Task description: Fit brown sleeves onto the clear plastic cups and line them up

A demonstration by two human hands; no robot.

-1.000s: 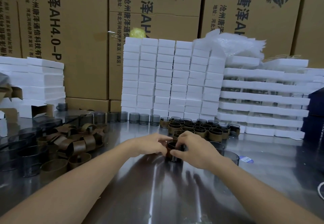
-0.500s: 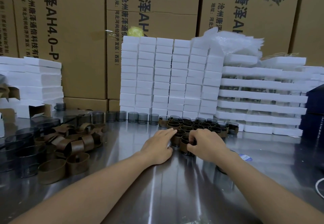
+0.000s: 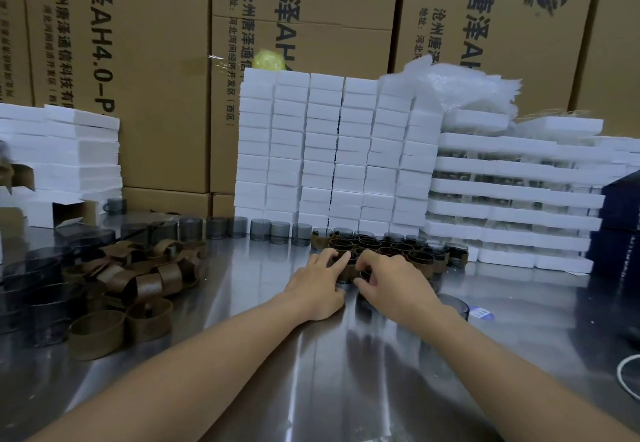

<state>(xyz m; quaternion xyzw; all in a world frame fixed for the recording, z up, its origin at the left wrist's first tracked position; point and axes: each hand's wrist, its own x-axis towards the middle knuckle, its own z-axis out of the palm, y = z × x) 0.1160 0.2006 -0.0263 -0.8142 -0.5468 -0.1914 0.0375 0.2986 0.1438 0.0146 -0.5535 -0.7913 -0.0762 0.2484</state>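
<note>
Head view: left hand (image 3: 317, 287) flat against, right hand (image 3: 393, 285) gripping sleeved cups (image 3: 420, 258) before "AH4.0-P" cartons (image 3: 149, 71).

A: Where are our hands?
B: At the near edge of the sleeved cluster (image 3: 391, 249). Our left hand (image 3: 318, 282) lays straight fingers against a sleeved cup (image 3: 346, 270); our right hand (image 3: 391, 282) curls round the neighbouring cup (image 3: 365, 274).
A: And to our left on the tabletop (image 3: 311, 372)?
B: We see loose brown sleeves (image 3: 138, 275) heaped, with bare cups (image 3: 259, 228) in a row behind them, running up to the cluster.
</note>
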